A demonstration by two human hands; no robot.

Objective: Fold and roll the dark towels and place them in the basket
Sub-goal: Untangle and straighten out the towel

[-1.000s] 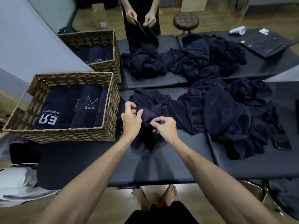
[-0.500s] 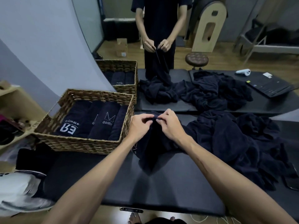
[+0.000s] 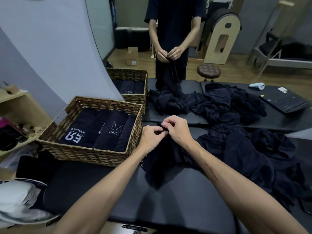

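The left hand (image 3: 152, 139) and the right hand (image 3: 177, 130) meet above the near edge of the black padded table (image 3: 104, 188), fingers curled tight and pinching the top edge of one dark towel (image 3: 162, 159) between them. Both hands are closed on the cloth, knuckles nearly touching. The towel hangs down from the pinch and its lower part lies crumpled on the table, with a bit of pale print showing near the left wrist.

Just left of the hands stands a woven wicker basket (image 3: 94, 154), its near right corner beside the left forearm. Inside it lie rolled dark towels (image 3: 101, 134) side by side, white lettering on their upper faces. To the right of the held towel a loose heap of dark towels (image 3: 253, 152) spreads over the table, reaching to its right edge.

Beyond, on a second black table (image 3: 170, 118) set against the first, sits another wicker basket (image 3: 133, 78) with rolled towels in it, and a further pile of dark towels (image 3: 224, 102). A second person in dark clothes (image 3: 173, 24) stands at that table's far side, both hands holding up a dark towel. A laptop (image 3: 285, 102) and a white controller (image 3: 257, 85) lie at its far right, and a round stool (image 3: 208, 71) stands behind it.
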